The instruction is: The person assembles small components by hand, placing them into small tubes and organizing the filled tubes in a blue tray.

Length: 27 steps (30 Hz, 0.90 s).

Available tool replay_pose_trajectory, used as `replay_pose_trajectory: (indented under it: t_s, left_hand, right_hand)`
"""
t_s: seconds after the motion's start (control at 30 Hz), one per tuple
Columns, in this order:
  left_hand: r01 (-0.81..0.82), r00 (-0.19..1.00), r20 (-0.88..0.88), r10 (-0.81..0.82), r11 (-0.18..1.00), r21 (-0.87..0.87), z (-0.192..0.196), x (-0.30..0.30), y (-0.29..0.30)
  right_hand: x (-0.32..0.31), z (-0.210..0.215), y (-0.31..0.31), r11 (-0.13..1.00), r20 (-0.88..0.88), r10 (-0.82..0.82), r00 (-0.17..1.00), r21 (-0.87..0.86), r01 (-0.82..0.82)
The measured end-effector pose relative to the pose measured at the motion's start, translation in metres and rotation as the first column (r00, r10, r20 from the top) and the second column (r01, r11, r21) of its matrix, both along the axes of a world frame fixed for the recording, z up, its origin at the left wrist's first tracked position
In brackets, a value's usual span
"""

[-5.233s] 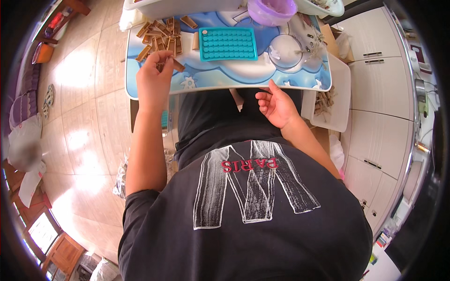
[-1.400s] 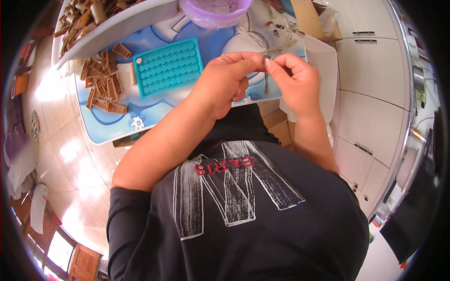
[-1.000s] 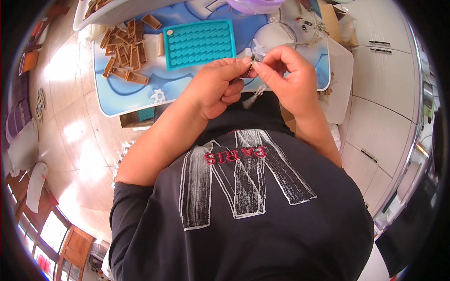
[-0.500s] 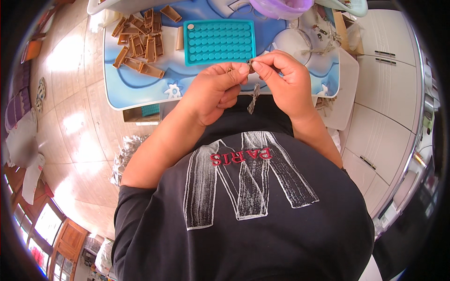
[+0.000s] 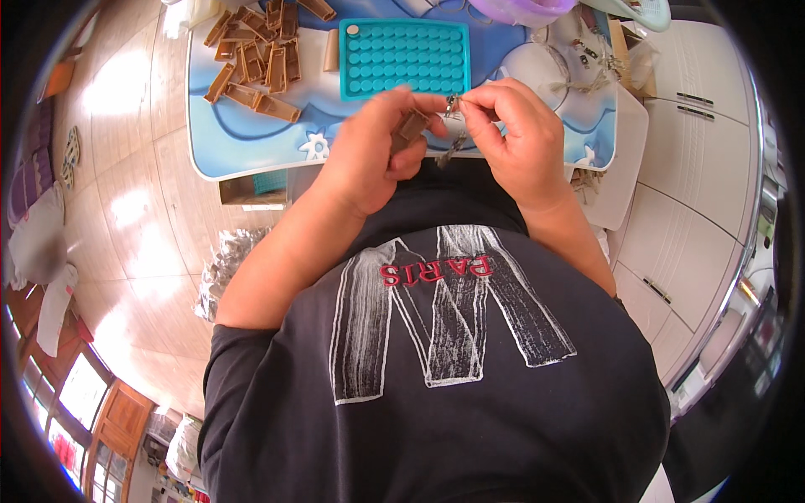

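Observation:
My left hand (image 5: 369,151) is curled round a small brown plastic casing (image 5: 412,125), with its index finger reaching toward my right hand; it is slightly blurred. My right hand (image 5: 527,142) pinches a small dark metallic part (image 5: 452,106) between thumb and index finger. Below that part hangs a twisted grey wire bundle (image 5: 453,149), blurred at its lower end. Both hands are above the near edge of the blue patterned table (image 5: 251,147). Just beyond them lies a teal tray (image 5: 406,59) with rows of round hollows and a pale disc in its far left corner.
A pile of brown plastic casings (image 5: 260,54) covers the table's far left. A purple basin (image 5: 524,10) stands at the back, and wired small parts (image 5: 587,63) lie at the far right. White cabinets (image 5: 692,168) line the right side; crumpled silvery material (image 5: 225,272) is on the left.
The brown casing now shows in my left hand, whose fingers have turned. My right hand still pinches the metallic part, and the wire bundle has swung. The whole view has shifted slightly.

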<state>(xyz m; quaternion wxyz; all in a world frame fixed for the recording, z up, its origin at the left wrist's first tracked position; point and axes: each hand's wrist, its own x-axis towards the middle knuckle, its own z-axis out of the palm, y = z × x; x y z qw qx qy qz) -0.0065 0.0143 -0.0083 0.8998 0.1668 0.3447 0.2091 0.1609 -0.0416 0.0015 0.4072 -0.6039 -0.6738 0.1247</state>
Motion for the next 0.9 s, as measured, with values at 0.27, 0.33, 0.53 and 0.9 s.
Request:
replay_pose_trajectory:
  t_s: [0.27,0.33,0.53,0.9]
  left_hand:
    - [-0.162,0.981,0.105,0.165,0.986,-0.04,-0.006,-0.006,-0.002]
    - [-0.075,0.938,0.34,0.069,0.997,0.007,-0.017,-0.011,-0.003]
    - [-0.061,0.936,0.347,0.055,0.998,0.006,-0.019,-0.014,-0.003]
    - [-0.07,0.984,0.169,0.051,0.992,0.109,-0.014,-0.013,-0.003]
  right_hand:
    - [-0.015,0.002,0.003,0.997,-0.113,0.077,0.991,0.041,-0.072]
    - [-0.019,0.0,0.005,0.996,-0.074,0.072,0.995,0.053,-0.068]
    - [-0.02,-0.001,0.011,0.991,0.106,0.061,0.992,0.11,-0.073]
    - [-0.016,0.001,0.015,0.987,0.297,0.074,0.952,0.115,-0.113]
